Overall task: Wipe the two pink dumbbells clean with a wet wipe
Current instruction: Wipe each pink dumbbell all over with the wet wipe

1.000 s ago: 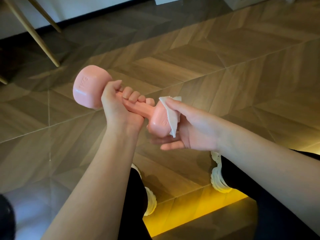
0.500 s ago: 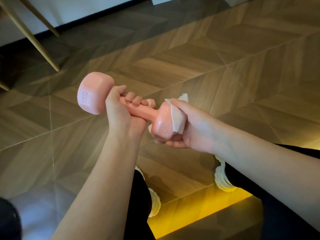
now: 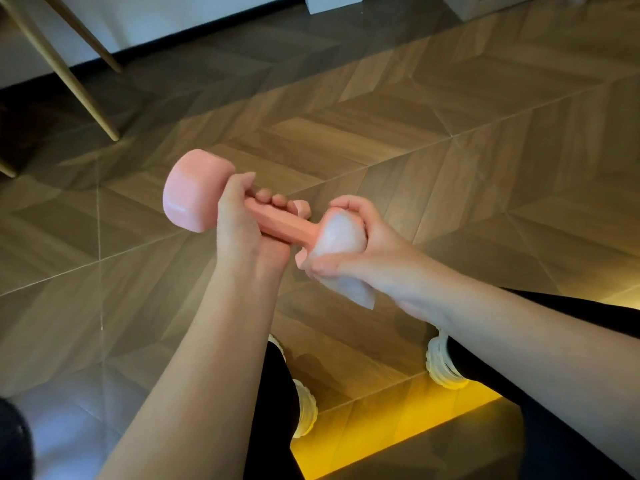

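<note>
One pink dumbbell (image 3: 194,192) is held in the air above the wooden floor, tilted with its far head up to the left. My left hand (image 3: 242,220) grips its handle, fingers curled round it. The near head is covered by a white wet wipe (image 3: 341,237), and my right hand (image 3: 360,251) wraps round that wipe and the head beneath it. A corner of the wipe hangs down below my right palm. No second dumbbell is in view.
Wooden chair legs (image 3: 69,77) stand at the far left by the wall. My knees in black trousers and white shoes (image 3: 443,365) are below my arms. A yellow glowing strip (image 3: 381,420) runs along the floor near my feet.
My right hand has closed over the near dumbbell head, spreading the wipe across it. The dumbbell has rotated slightly in my left hand's grip.
</note>
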`<move>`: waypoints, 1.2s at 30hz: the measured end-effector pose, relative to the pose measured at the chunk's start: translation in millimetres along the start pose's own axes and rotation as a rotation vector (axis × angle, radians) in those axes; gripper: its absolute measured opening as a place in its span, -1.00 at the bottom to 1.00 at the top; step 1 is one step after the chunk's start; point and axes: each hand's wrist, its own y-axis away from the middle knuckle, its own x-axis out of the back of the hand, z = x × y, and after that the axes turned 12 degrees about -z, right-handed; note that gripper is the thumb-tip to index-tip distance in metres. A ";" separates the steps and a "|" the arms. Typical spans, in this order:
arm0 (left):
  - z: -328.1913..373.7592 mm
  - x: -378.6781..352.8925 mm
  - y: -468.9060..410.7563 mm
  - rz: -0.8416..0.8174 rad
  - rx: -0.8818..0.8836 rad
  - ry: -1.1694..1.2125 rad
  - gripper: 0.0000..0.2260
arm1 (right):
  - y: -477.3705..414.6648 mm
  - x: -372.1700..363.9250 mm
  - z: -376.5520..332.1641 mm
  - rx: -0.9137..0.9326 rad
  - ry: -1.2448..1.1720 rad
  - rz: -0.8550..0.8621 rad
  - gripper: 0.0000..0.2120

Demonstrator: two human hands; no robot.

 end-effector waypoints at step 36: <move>2.6 -2.2 3.4 -0.098 -0.035 -0.039 -0.76 | -1.3 12.5 -1.5 -0.026 -0.101 -0.183 -0.38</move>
